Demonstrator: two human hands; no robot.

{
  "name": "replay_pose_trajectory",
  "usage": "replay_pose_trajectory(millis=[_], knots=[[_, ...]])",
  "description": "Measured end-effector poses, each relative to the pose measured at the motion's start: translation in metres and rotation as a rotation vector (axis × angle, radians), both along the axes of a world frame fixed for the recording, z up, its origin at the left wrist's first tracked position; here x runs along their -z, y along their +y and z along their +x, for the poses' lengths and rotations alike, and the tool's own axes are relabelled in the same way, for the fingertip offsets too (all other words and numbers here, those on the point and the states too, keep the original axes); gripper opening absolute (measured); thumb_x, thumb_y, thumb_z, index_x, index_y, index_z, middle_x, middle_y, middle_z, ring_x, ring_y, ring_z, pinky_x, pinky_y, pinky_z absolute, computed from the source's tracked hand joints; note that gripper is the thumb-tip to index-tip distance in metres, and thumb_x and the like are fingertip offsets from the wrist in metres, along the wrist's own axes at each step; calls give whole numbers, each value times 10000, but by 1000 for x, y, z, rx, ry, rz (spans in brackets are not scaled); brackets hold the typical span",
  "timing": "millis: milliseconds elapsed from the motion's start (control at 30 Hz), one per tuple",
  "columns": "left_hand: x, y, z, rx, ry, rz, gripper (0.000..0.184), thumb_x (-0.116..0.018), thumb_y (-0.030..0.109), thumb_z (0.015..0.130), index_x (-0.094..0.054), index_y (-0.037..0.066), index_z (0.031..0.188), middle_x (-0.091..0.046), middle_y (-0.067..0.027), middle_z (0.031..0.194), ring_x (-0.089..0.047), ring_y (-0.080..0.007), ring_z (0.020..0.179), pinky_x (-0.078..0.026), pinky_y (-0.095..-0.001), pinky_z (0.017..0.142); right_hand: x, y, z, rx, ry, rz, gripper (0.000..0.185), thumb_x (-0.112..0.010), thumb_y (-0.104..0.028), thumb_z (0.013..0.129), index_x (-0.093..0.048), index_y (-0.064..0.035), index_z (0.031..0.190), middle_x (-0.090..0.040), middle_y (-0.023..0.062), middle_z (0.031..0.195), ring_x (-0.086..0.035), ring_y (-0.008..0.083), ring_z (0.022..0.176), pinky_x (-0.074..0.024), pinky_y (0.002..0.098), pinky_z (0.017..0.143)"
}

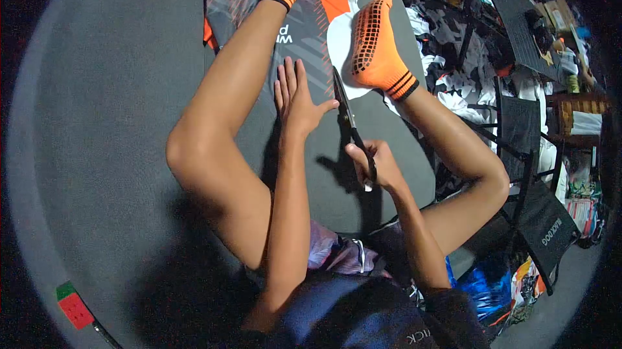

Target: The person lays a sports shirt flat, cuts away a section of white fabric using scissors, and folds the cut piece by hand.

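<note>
Fabric printed in dark grey, orange and white (pixel 301 45) lies spread over the grey surface between my legs. My left hand (pixel 298 100) rests flat on its near edge, fingers stretched out and thumb pointing right. In my right hand (pixel 379 164) is a pair of black-handled scissors (pixel 350 119), its fingers wrapped round the handles. The blades point away from me and lie along the border of the dark print and the white part, just right of my left thumb. How far the blades are apart I cannot tell.
My feet in orange grip socks (pixel 382 51) flank the fabric, one partly on it. To the right stand black folding chairs (pixel 518 122) amid heaps of cloth scraps (pixel 447 32). A red and green object (pixel 76 309) lies at the lower left. A blue plastic bag (pixel 486 287) sits lower right.
</note>
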State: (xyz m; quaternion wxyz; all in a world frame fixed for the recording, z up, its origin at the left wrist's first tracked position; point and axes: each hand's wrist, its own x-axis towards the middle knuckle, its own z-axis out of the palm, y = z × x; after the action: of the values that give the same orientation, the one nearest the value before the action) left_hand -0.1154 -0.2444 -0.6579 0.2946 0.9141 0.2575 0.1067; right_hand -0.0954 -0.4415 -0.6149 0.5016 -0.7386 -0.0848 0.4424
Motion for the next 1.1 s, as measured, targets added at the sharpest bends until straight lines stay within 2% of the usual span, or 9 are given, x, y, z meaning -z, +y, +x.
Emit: replay_pose_trajectory(millis=[200,300,867,1000,1100], knots=[[0,3,-4,28,-6,-34,1110,-798,367,590,-144,62,1433,-48,-142,1508,-39,-293,1393,-51,-428,1116,1,4,-1,26,37,7,474,-653,-463,785,-556,-37,602,-495,8,502,-472,93,421,-349,256,389],[-2,3,-6,25,-9,-29,1104,-801,361,586,-156,63,1431,-51,-140,1508,-44,-291,1392,-58,-430,1116,1,13,-2,42,-130,7,536,-572,-494,841,-456,-84,516,-453,13,426,-457,109,353,-321,256,335],[-4,1,-7,20,-8,-25,1091,-801,351,584,-170,69,1429,-41,-141,1508,-46,-291,1392,-68,-430,1117,2,18,-1,36,-191,-55,516,-623,-497,807,-461,-86,539,-452,5,444,-456,102,361,-331,256,342],[-4,2,-6,23,-19,-30,1095,-804,347,581,-169,76,1430,-42,-144,1507,-43,-294,1392,-69,-431,1116,-1,14,-4,21,-162,-70,509,-621,-495,810,-473,-82,553,-452,4,445,-455,103,362,-330,256,342],[-6,4,-6,9,-19,-31,1096,-806,344,578,-169,80,1431,-41,-147,1507,-41,-296,1392,-70,-430,1116,1,12,-5,55,-55,36,508,-618,-497,811,-482,-77,559,-450,3,443,-451,103,360,-329,256,342]])
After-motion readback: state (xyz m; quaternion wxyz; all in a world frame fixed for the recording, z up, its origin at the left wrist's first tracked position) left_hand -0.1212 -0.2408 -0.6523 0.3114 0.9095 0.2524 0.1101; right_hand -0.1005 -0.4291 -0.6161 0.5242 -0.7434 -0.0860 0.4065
